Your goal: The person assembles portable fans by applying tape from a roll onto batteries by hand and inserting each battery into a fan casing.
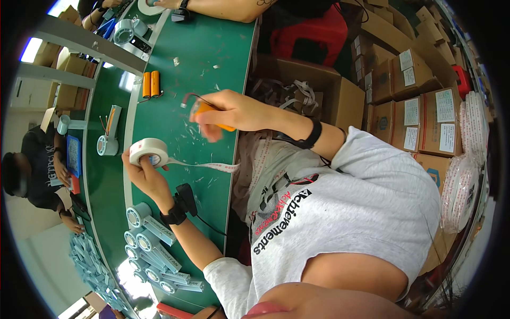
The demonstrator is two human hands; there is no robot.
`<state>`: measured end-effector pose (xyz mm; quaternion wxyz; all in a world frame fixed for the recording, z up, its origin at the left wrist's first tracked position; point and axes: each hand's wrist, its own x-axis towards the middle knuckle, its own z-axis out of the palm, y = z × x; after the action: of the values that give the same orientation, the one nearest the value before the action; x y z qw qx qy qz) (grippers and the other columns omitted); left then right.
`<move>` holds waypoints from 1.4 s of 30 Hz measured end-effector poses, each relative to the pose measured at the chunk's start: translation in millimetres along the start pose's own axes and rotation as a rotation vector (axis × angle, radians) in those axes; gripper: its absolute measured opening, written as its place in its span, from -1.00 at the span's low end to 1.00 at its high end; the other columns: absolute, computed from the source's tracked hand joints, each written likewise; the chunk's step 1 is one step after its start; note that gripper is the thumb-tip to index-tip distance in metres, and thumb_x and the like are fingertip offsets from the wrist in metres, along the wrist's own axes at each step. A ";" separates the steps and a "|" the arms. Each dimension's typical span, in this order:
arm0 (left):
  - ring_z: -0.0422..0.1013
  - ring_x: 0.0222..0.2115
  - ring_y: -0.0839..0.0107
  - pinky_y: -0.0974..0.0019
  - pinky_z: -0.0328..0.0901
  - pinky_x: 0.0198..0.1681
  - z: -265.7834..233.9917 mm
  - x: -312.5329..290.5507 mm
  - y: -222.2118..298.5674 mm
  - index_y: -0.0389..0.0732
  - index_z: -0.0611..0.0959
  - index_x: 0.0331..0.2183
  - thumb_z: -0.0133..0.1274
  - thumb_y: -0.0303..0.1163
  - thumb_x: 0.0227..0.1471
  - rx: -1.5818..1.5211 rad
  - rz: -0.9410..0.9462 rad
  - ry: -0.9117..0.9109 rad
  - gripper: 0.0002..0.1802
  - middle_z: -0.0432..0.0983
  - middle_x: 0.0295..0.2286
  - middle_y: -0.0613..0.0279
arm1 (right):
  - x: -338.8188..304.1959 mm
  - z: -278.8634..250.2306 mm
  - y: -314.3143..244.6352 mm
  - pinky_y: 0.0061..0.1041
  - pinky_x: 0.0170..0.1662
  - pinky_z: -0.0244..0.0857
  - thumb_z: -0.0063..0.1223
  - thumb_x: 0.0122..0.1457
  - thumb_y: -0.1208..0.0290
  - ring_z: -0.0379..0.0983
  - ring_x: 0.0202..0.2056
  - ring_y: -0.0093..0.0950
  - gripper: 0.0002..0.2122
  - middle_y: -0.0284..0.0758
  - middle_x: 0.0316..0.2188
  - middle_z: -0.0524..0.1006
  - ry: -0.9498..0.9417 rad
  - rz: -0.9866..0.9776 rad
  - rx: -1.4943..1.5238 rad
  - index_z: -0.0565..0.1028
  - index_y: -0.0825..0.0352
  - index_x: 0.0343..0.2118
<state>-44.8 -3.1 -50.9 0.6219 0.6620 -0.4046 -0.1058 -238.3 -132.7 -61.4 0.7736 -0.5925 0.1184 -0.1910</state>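
Note:
In my left hand [143, 178] is a roll of white tape [147, 150], with the fingers hooked round it and into its core. A loose strip with reddish print trails from the roll toward my body. Above and right of it, my right hand [226, 109] grips an orange battery pack [203, 109], blurred by motion. Thin dark leads and a small white connector stick out of the pack. The hands are apart, both over the green table [183, 125]. Two more orange batteries [151, 84] lie farther up the table.
Light-blue fan housings [146, 239] are grouped below my left hand, and another housing with wires [108, 143] stands left. A black corded device [186, 199] lies near my left wrist. Cartons [425, 122] are stacked right. Co-workers sit at the far left [45, 165] and top [223, 6].

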 end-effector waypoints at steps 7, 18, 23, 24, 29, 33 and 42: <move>0.32 -0.58 0.50 0.48 0.23 -0.55 23.1 -9.7 3.5 -0.31 0.37 -0.31 -0.21 -0.57 0.01 0.415 0.241 -0.013 -0.86 0.38 -0.50 0.22 | 41.6 34.4 -0.5 -0.61 -0.39 0.28 -0.07 0.16 0.31 0.39 -0.44 -0.63 -0.72 -0.34 -0.48 0.49 0.011 -0.217 -0.396 0.40 0.49 -0.27; 0.27 -0.51 0.49 0.45 0.23 -0.45 57.4 -8.9 6.6 -0.33 0.39 -0.31 -0.21 -0.60 -0.11 -0.020 -0.137 0.121 -0.78 0.33 -0.48 0.17 | 77.0 49.7 4.8 -0.44 -0.12 0.33 -0.21 0.21 0.29 0.45 -0.22 -0.33 -0.70 -0.09 -0.28 0.47 0.484 -0.296 0.746 0.38 0.49 -0.23; 0.28 -0.48 0.40 0.34 0.26 -0.38 63.9 -11.0 -20.5 -0.32 0.35 -0.27 -0.23 -0.61 -0.14 0.212 0.113 -0.008 -0.72 0.32 -0.48 0.15 | 99.6 -12.2 3.4 -0.39 -0.07 0.29 -0.26 0.23 0.29 0.43 -0.16 -0.27 -0.70 -0.06 -0.19 0.44 0.684 -0.665 0.834 0.35 0.50 -0.24; 0.31 -0.40 0.30 0.25 0.25 -0.29 54.1 -9.3 -34.4 -0.31 0.33 -0.19 -0.17 -0.55 -0.11 0.239 0.049 -0.082 -0.67 0.35 -0.42 0.11 | 94.6 -41.4 -14.7 -0.38 -0.06 0.28 -0.25 0.22 0.28 0.43 -0.16 -0.27 -0.71 -0.06 -0.19 0.44 0.735 -0.810 0.852 0.34 0.47 -0.26; 0.12 0.00 0.08 0.04 0.03 0.05 25.4 -4.1 -52.0 -0.25 0.16 0.08 0.06 -0.16 -0.11 1.169 0.217 -0.122 -0.23 0.20 -0.03 -0.03 | 45.0 -59.6 -29.2 -0.41 -0.02 0.24 -0.22 0.21 0.28 0.40 -0.11 -0.30 -0.74 -0.06 -0.14 0.42 0.541 -0.716 0.494 0.33 0.41 -0.24; 0.10 0.01 -0.04 -0.02 0.04 0.03 -63.5 4.3 10.9 0.04 0.10 0.14 0.19 -0.05 -0.30 1.594 -0.095 -0.248 -0.03 0.11 0.06 -0.01 | -6.0 -82.5 -21.5 -0.50 -0.07 0.24 -0.01 0.09 0.42 0.42 -0.19 -0.43 -0.81 -0.22 -0.21 0.44 0.401 -0.543 -0.105 0.41 0.38 -0.26; 0.37 -0.43 0.22 0.21 0.25 -0.33 -148.6 -22.3 -2.9 -0.19 0.51 -0.22 0.20 -0.44 -0.37 0.906 -0.225 -0.382 -0.49 0.34 -0.38 0.09 | 1.9 -49.9 -4.2 -0.61 -0.23 0.29 0.12 -0.11 0.63 0.39 -0.34 -0.57 -0.78 -0.35 -0.33 0.43 0.379 -0.599 -0.472 0.48 0.33 -0.33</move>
<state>37.5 121.2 -31.3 0.1717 0.8737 -0.4429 -0.1051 -257.7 -177.9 -70.8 0.4915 -0.7161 0.1217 -0.4805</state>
